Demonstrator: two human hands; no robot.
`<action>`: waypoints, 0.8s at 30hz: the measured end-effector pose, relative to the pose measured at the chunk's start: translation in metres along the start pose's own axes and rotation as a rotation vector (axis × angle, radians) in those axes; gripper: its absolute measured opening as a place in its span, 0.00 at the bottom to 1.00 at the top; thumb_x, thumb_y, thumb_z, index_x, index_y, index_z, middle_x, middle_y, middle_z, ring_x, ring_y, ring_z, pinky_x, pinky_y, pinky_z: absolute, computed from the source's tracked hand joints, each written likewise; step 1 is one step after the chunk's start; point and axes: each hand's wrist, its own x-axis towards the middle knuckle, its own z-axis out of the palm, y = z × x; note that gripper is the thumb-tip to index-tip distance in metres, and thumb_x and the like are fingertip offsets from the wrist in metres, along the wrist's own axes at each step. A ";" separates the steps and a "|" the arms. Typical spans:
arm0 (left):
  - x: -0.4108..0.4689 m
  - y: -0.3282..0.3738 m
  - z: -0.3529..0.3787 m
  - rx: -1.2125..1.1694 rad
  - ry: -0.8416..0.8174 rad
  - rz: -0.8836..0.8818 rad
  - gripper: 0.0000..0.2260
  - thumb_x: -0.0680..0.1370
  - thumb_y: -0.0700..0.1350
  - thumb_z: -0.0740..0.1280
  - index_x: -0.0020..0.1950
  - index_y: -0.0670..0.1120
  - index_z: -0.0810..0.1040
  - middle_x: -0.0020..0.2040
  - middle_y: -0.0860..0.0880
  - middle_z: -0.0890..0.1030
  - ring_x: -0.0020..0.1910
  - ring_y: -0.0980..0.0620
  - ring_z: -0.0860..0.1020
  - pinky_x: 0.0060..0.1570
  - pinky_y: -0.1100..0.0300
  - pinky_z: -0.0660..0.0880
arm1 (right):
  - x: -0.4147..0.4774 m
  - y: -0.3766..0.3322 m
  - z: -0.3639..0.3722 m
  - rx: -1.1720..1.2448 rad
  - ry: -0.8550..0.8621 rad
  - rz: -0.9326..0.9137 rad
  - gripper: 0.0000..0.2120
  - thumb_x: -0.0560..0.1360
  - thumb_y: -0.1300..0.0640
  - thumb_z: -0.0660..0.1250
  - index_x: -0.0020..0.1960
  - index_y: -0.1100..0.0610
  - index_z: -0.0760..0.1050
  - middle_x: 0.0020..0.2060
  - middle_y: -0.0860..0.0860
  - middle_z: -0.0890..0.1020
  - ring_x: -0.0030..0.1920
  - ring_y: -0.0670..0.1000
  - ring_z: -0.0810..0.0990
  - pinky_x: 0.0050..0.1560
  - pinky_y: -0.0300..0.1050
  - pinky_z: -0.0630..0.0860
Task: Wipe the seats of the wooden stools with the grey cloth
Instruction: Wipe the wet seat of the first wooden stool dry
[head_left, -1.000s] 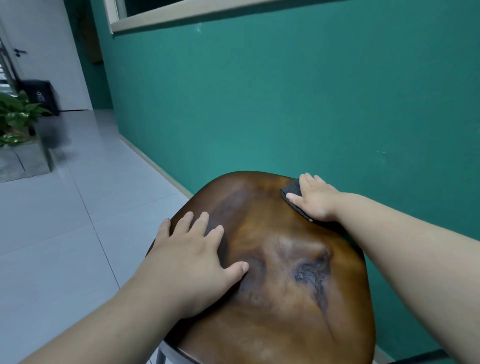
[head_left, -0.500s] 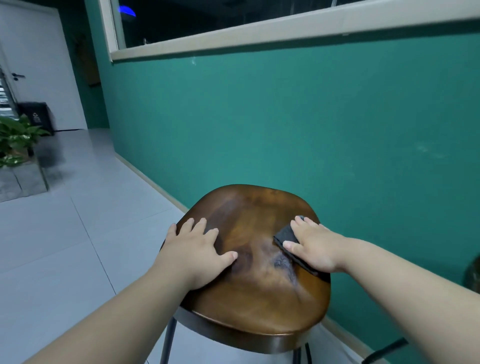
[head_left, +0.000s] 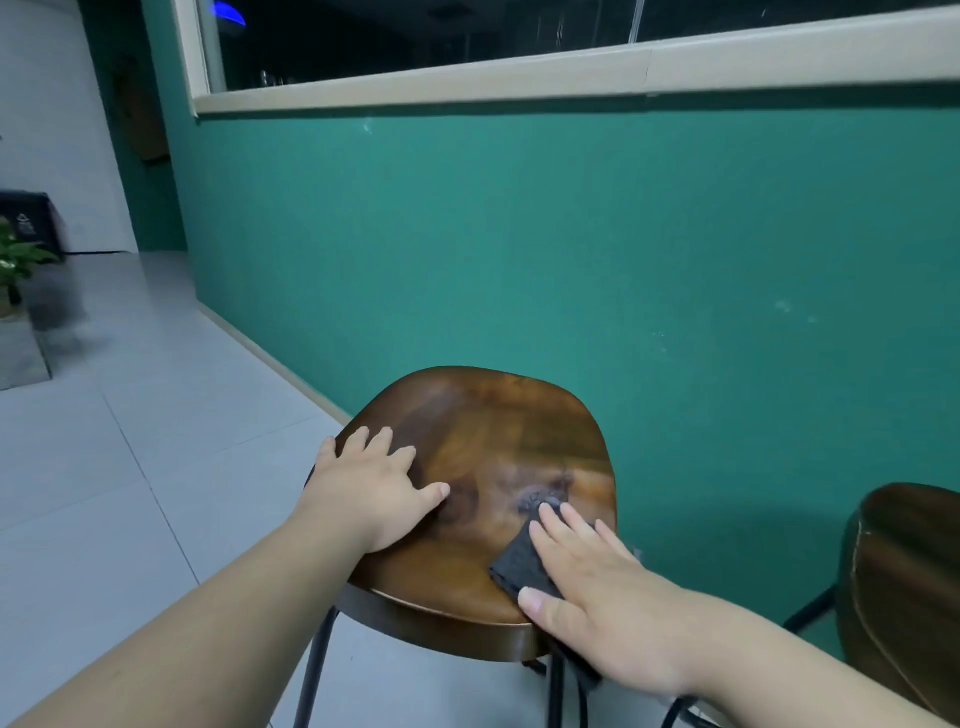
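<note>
Green wall (head_left: 519, 234) behind wooden stool (head_left: 483, 426). Left hand (head_left: 371, 488) flat on seat, fingers straight, holds nothing. Right hand (head_left: 592, 597) flat too, presses grey cloth (head_left: 519, 564) at seat's near right edge. Cloth could slide off edge if pushed past it.

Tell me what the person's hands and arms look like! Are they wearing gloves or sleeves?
No gloves and no sleeves. The left hand and right hand are bare, and so are the left forearm and right forearm, as far as the picture shows. I see no rings, watch or bracelets. The right thumbnail looks short and unpainted.
</note>
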 end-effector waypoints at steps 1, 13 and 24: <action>0.001 0.000 0.000 0.000 0.000 0.001 0.37 0.76 0.73 0.43 0.81 0.57 0.55 0.83 0.50 0.50 0.81 0.45 0.46 0.77 0.40 0.43 | -0.003 -0.005 -0.001 -0.001 -0.006 -0.014 0.35 0.84 0.39 0.46 0.82 0.56 0.39 0.81 0.51 0.37 0.79 0.49 0.33 0.79 0.52 0.39; 0.002 -0.005 0.010 -0.071 0.194 -0.057 0.29 0.82 0.64 0.41 0.82 0.57 0.45 0.82 0.46 0.42 0.81 0.44 0.42 0.77 0.39 0.40 | 0.048 -0.005 -0.005 -0.052 0.011 -0.064 0.36 0.83 0.36 0.43 0.81 0.56 0.37 0.81 0.51 0.37 0.79 0.50 0.34 0.80 0.54 0.40; 0.003 -0.006 0.013 -0.125 0.243 -0.074 0.30 0.81 0.64 0.41 0.82 0.55 0.44 0.82 0.46 0.42 0.81 0.46 0.41 0.77 0.41 0.41 | 0.146 0.042 -0.028 -0.152 0.113 0.050 0.41 0.80 0.32 0.43 0.81 0.61 0.45 0.81 0.56 0.47 0.81 0.55 0.43 0.79 0.59 0.49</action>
